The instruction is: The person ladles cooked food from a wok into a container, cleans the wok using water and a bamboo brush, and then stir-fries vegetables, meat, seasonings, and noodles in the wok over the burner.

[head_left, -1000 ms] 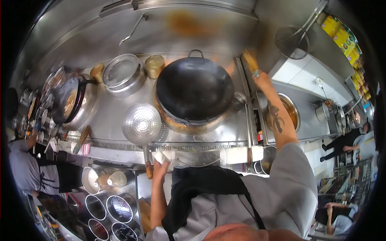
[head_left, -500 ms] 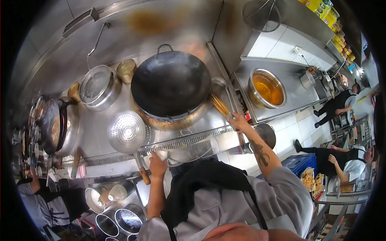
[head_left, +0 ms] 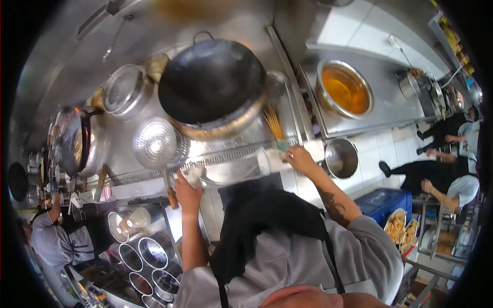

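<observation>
A large black wok (head_left: pixel 212 82) sits tilted on the burner ring, with nothing visible in it. Right of it, a bamboo brush (head_left: pixel 274 123) lies on the stove with its handle end toward the front edge. My right hand (head_left: pixel 301 158) is at that end, fingers bent close to it; whether they still grip it is unclear. At the front edge, my left hand (head_left: pixel 188 193) is closed on a white cloth (head_left: pixel 194 175). Beside it is the wooden handle of a perforated skimmer (head_left: pixel 154 143), which rests on the steel top.
A steel pot of amber liquid (head_left: pixel 345 88) stands on the right counter, an empty-looking pot (head_left: pixel 341 158) below it. Lidded pot (head_left: pixel 123 92) and stacked pans (head_left: pixel 77 143) are left. Metal containers (head_left: pixel 153 253) stand lower left. Other people work at both sides.
My right hand has come down from the back right to the front edge, bringing the brush beside the wok. My left hand stays at the front edge. The camera view has shifted.
</observation>
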The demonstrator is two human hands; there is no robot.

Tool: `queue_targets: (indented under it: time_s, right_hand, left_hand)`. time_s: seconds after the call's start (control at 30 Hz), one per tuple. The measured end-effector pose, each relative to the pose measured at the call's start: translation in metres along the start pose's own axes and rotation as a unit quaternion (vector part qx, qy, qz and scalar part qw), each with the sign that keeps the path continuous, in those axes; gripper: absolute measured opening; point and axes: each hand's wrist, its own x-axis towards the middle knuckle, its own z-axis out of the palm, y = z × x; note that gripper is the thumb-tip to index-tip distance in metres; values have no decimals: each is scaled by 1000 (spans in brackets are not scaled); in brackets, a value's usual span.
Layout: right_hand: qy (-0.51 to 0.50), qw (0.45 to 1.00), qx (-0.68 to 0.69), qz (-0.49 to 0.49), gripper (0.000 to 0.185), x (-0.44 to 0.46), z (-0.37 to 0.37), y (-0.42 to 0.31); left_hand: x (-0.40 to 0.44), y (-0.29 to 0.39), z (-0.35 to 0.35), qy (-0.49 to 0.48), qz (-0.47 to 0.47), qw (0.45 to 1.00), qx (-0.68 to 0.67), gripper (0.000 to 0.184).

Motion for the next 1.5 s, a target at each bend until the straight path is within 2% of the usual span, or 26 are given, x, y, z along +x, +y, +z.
queue_targets:
  time_s: [0.07, 0.1, 0.13, 0.17, 0.2, 0.23, 0.3, 0.37, 0.47, 0.53, 0.6, 0.7, 0.77, 0.8, 0.9, 1.0, 1.03, 1.07, 1.1, 1.13, 1.2, 1.23, 1.27, 1.33, 1.43, 1.5]
  right_hand:
    - [-18, 997, 70, 1, 18, -26, -13, -11]
    - [-53, 994, 93, 5, 18, -41, -23, -23]
    - [-86, 990, 116, 8, 19, -54, -31, -33]
    - [-116, 984, 138, 9, 19, -65, -35, -32]
    - [-180, 944, 276, 38, 21, -82, -24, -19]
    - [-223, 933, 283, -14, 22, -93, -46, -41]
    - [-301, 899, 317, -16, 27, -118, -60, -50]
    - [-322, 884, 335, -49, 34, -137, -70, -34]
    - [-307, 896, 306, -89, 40, -172, -96, -28]
    - [-280, 910, 291, -96, 37, -188, -125, -44]
    - [-276, 889, 355, -89, 31, -198, -140, -46]
    - [-259, 843, 469, -41, 17, -209, -153, -45]
    - [-243, 817, 522, 13, 13, -213, -154, -44]
    - [-203, 828, 522, -7, 10, -214, -151, -45]
    - [-176, 869, 463, 2, 14, -219, -135, -40]
    - [-185, 882, 433, 17, 19, -220, -135, -44]
    - [-187, 885, 424, 30, 20, -220, -136, -47]
    - [-159, 889, 429, -14, 25, -223, -123, -40]
    - [-162, 899, 407, -29, 26, -223, -119, -39]
    - [-162, 909, 381, -39, 27, -223, -118, -38]
    - [-150, 921, 356, -54, 26, -226, -116, -36]
    - [-140, 920, 360, -63, 25, -227, -113, -34]
    - [-133, 919, 364, -77, 24, -226, -112, -33]
    - [-145, 916, 370, -58, 20, -225, -114, -32]
    - [-144, 926, 345, -56, 18, -221, -112, -25]
    - [-137, 935, 323, -55, 19, -219, -110, -24]
  left_hand:
    - [-19, 11, 0, -148, -30, 980, -129, 46]
    - [-27, 18, 3, -217, -49, 956, -192, 36]
    - [-40, 32, 15, -222, 24, 947, -232, 19]
    - [-50, 55, 20, -281, 17, 922, -265, 19]
    - [-60, 80, 24, -337, 11, 893, -298, 19]
    - [-74, 93, 44, -366, 30, 877, -310, 22]
    - [-98, 119, 90, -403, 55, 854, -324, 29]
    - [-111, 148, 129, -429, 73, 838, -330, 40]
    - [-133, 175, 215, -359, 209, 874, -252, 58]
    - [-134, 195, 233, -383, 208, 882, -180, 63]
    - [-134, 201, 262, -386, 230, 882, -142, 70]
    - [-133, 214, 266, -428, 200, 878, -81, 86]
    - [-139, 215, 271, -402, 209, 890, -60, 90]
    - [-144, 216, 273, -388, 212, 895, -48, 91]
    - [-152, 225, 283, -424, 194, 884, 29, 87]
    - [-149, 234, 302, -511, 188, 833, 98, 85]
    - [-148, 238, 299, -499, 187, 838, 118, 82]
    - [-148, 242, 294, -486, 189, 843, 135, 80]
    - [-166, 214, 349, -459, 240, 841, 156, 74]
    - [-157, 219, 349, -499, 258, 810, 168, 70]
    - [-139, 238, 316, -580, 266, 755, 148, 70]
    - [-153, 216, 363, -548, 248, 787, 138, 71]
    - [-160, 216, 348, -480, 217, 846, 78, 74]
    - [-157, 222, 291, -389, 299, 870, 49, 62]
    - [-163, 174, 298, -425, 248, 856, -157, 48]
    - [-147, 136, 276, -529, 34, 831, -170, 36]
